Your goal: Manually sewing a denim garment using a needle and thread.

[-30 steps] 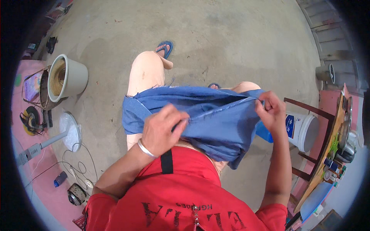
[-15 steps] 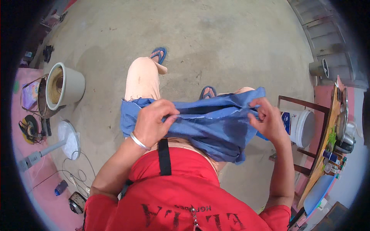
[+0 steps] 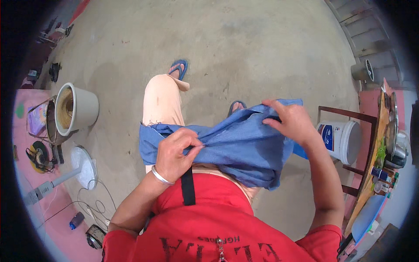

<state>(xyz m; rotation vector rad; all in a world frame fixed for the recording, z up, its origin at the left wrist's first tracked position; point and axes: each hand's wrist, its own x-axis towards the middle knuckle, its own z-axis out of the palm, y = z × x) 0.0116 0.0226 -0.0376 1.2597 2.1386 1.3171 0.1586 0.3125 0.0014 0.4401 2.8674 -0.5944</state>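
Observation:
A piece of blue cloth point(image 3: 248, 150) with frayed edges lies across my lap, over the peach trousers point(image 3: 162, 98). With thumb and fingertips, my left hand point(image 3: 174, 153), a silver bangle at its wrist, pinches the cloth's edge near its middle. Folds run from that pinch up toward the far right edge. There my right hand point(image 3: 290, 120) lies on the cloth, thumb and forefinger spread apart across the edge. Its other fingers are mostly hidden.
At left stand a pale bucket point(image 3: 83, 109) and a fan with a round base point(image 3: 85, 168), its cord loose on the floor. At right are a white tub point(image 3: 338, 135), a dark wooden chair frame point(image 3: 345, 112) and a shelf point(image 3: 364, 187) with pots and bottles.
My right hand has moved left and slightly farther out along the cloth, its thumb and forefinger spreading. The gap between the cloth's edges has narrowed. My left hand keeps its pinch.

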